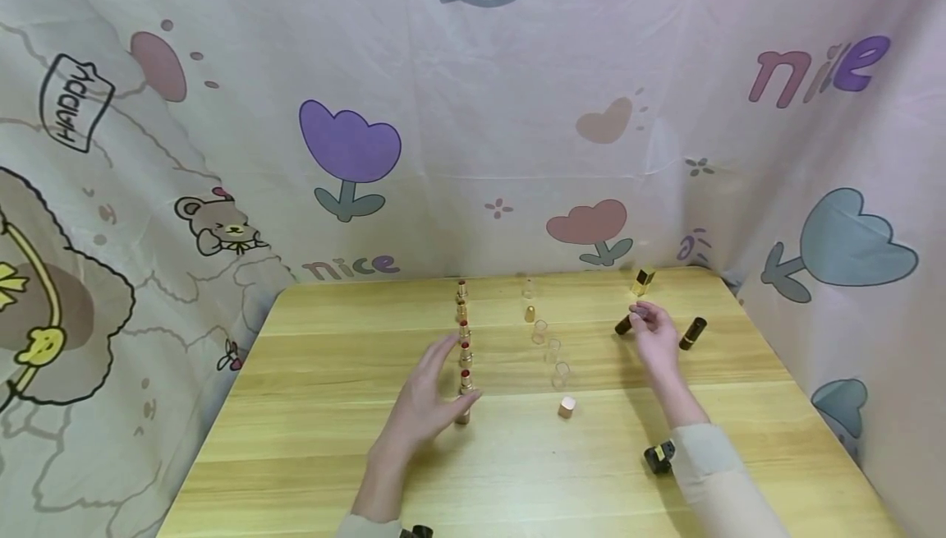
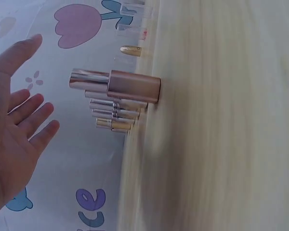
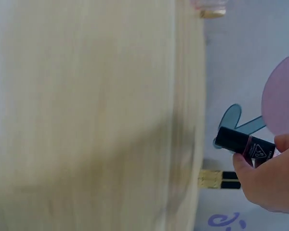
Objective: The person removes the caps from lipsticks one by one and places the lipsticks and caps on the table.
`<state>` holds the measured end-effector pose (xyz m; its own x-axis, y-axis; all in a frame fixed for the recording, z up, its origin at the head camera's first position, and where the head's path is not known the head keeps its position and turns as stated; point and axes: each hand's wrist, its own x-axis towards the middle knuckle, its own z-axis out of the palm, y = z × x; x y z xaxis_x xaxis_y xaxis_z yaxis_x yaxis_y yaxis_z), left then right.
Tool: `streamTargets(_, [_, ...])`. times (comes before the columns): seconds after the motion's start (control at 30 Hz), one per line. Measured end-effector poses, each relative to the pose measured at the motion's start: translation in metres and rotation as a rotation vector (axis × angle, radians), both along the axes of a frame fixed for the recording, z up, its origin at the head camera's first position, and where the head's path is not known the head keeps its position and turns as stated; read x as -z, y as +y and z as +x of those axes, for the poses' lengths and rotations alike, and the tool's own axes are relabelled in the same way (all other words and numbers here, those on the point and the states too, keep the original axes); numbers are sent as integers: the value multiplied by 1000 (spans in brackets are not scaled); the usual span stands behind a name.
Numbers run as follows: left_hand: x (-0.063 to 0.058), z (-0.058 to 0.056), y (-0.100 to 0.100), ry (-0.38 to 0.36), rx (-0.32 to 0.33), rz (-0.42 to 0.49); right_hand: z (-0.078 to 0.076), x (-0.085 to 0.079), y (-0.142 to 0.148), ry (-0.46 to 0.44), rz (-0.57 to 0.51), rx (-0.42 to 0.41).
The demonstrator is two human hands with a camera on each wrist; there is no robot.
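Note:
My left hand (image 1: 420,405) is spread beside a row of uncapped lipsticks (image 1: 466,355) that stand upright, several with red tips showing. In the left wrist view its fingers are extended with nothing between them, and the nearest, rose-gold lipstick (image 2: 135,87) stands in front of the others. My right hand (image 1: 656,341) holds a black lipstick tube (image 3: 235,140) between thumb and fingers, tilted and raised off the table. Another black lipstick (image 1: 692,333) stands to the right of this hand. Behind it is a gold-and-black lipstick (image 1: 643,281).
Right of the lipstick row runs a line of caps: several clear caps (image 1: 562,374), a gold cap (image 1: 530,314) and a rose-gold cap (image 1: 567,406) in front. The wooden table (image 1: 310,431) ends against a printed curtain (image 1: 473,111) at the back.

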<state>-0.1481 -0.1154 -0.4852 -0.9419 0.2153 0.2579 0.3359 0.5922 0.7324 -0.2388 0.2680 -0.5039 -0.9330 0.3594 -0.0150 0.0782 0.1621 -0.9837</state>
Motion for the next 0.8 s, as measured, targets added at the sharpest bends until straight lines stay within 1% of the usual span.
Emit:
streamTargets(0.2, [-5, -9, 8, -2, 26, 1, 5, -10, -13, 34, -57, -31])
streamTargets(0.43, [-10, -23, 18, 11, 62, 8, 10, -24, -31, 84, -159, -89])
streamTargets(0.6, [-17, -33, 28, 40, 84, 15, 13, -32, -43, 108, -192, -121])
streamTargets(0.8, [-22, -45, 39, 58, 93, -32, 16, -39, -56, 143, -207, -148])
